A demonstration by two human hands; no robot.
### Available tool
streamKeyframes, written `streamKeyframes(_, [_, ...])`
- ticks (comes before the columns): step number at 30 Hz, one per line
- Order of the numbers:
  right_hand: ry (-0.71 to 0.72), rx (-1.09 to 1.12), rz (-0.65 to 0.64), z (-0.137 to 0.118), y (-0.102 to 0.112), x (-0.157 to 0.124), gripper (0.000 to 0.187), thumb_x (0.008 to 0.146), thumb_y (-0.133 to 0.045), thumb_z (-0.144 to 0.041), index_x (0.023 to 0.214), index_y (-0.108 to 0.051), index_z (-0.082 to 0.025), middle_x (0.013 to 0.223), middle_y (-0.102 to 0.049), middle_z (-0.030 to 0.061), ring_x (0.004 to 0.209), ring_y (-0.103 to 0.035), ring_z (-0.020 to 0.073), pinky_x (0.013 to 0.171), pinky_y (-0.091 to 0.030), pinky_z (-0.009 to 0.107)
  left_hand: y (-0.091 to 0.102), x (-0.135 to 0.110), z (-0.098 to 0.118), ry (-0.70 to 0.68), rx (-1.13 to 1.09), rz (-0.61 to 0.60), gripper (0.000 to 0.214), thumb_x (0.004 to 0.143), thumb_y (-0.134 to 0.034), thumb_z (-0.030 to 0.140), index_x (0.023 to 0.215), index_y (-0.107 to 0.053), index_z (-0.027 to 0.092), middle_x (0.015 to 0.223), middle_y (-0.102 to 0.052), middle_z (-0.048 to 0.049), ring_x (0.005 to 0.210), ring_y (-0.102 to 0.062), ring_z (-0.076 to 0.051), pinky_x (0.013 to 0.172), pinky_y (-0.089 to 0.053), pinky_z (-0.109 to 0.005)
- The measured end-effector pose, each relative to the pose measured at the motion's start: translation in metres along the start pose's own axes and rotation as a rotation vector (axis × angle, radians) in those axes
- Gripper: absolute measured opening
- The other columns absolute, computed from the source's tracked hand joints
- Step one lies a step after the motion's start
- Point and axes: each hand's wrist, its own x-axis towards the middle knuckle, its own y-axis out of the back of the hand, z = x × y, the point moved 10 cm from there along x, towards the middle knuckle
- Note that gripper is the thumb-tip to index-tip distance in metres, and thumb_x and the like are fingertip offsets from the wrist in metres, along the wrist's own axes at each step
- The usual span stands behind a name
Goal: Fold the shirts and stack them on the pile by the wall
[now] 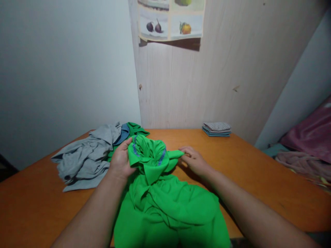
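A bright green shirt [165, 203] lies crumpled on the orange wooden table [258, 172], draping over the near edge. My left hand [120, 160] is closed on the left side of its collar. Fingers of my right hand [193, 160] pinch the cloth at the collar's right side. The collar part is bunched up between both hands, with blue trim showing.
A heap of grey, blue and green clothes [85, 158] lies at the left of the table. A small stack of folded striped cloths [216, 129] sits at the back. A fruit poster [170, 19] hangs on the wooden wall panel. Bedding [307, 148] shows at the right.
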Motion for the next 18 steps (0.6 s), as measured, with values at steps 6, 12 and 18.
streamKeyframes(6, [-0.234, 0.662, 0.266, 0.015, 0.055, -0.002, 0.021, 0.078, -0.078, -0.041, 0.079, -0.065, -0.025, 0.077, -0.063, -0.0028, 0.073, -0.057, 0.0168, 0.074, -0.050, 0.031, 0.025, 0.016, 0.020, -0.192, -0.054, 0.121, 0.037, 0.104, -0.037, 0.021, 0.124, -0.065, 0.009, 0.093, -0.079, -0.0111, 0.087, -0.076, -0.021, 0.091, -0.060, -0.041])
streamKeyframes(12, [-0.290, 0.772, 0.290, 0.021, 0.074, -0.004, 0.021, 0.078, -0.081, -0.040, 0.082, -0.067, -0.025, 0.082, -0.068, -0.0024, 0.077, -0.062, 0.0178, 0.079, -0.055, 0.034, 0.025, 0.019, 0.019, -0.249, 0.006, 0.070, 0.030, 0.103, -0.046, 0.020, 0.127, -0.063, 0.015, 0.101, -0.078, -0.0093, 0.087, -0.075, -0.017, 0.091, -0.058, -0.036])
streamKeyframes(18, [-0.327, 0.790, 0.304, 0.031, 0.085, -0.005, 0.021, 0.077, -0.082, -0.039, 0.083, -0.067, -0.025, 0.081, -0.070, -0.0031, 0.077, -0.065, 0.0190, 0.079, -0.057, 0.037, 0.023, 0.021, 0.017, -0.261, 0.076, 0.014, 0.027, 0.101, -0.054, 0.025, 0.124, -0.064, 0.017, 0.107, -0.077, -0.0101, 0.092, -0.074, -0.020, 0.086, -0.058, -0.037])
